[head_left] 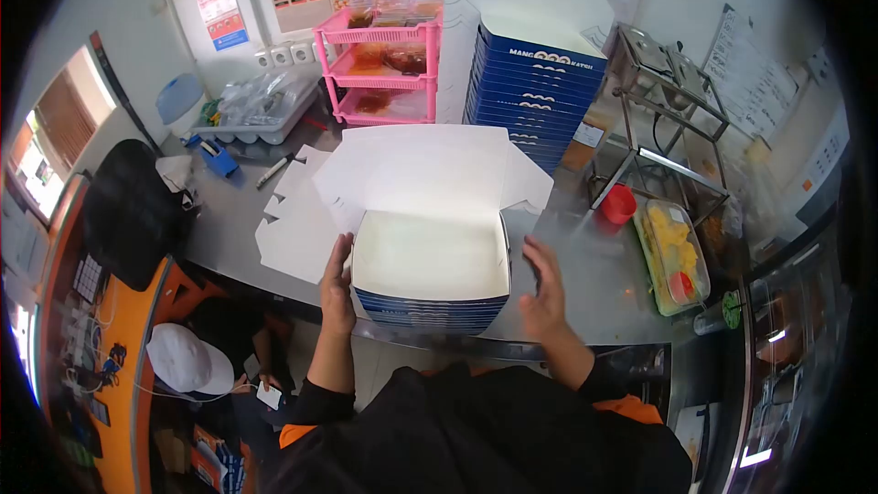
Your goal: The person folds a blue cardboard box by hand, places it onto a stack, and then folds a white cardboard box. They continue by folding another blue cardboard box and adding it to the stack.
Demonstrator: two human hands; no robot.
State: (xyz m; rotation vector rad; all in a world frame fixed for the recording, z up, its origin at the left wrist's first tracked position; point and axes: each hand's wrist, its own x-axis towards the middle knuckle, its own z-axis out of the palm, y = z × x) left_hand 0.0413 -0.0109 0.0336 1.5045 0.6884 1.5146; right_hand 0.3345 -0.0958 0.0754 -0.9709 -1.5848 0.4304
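In front of me on the counter stands a nested stack of blue takeaway boxes (pixel 430 311), with the top box (pixel 430 252) showing its white inside. Its white lid (pixel 437 160) is folded up and back, side flaps spread. My left hand (pixel 338 288) is upright along the stack's left side, fingers extended and seemingly touching it. To the right, my right hand (pixel 546 293) is held a little apart from the stack, fingers loosely spread and holding nothing. Flat white cardboard (pixel 297 220) lies to the left, partly behind the lid.
Behind stands a tall stack of blue boxes (pixel 526 82) beside a pink tiered rack (pixel 380 64). A metal frame (pixel 663 160), red cup (pixel 617 205) and tub of yellow food (pixel 672 252) are on the right. A grey tray (pixel 265 119) sits left. A person in a white cap (pixel 190 359) is low left.
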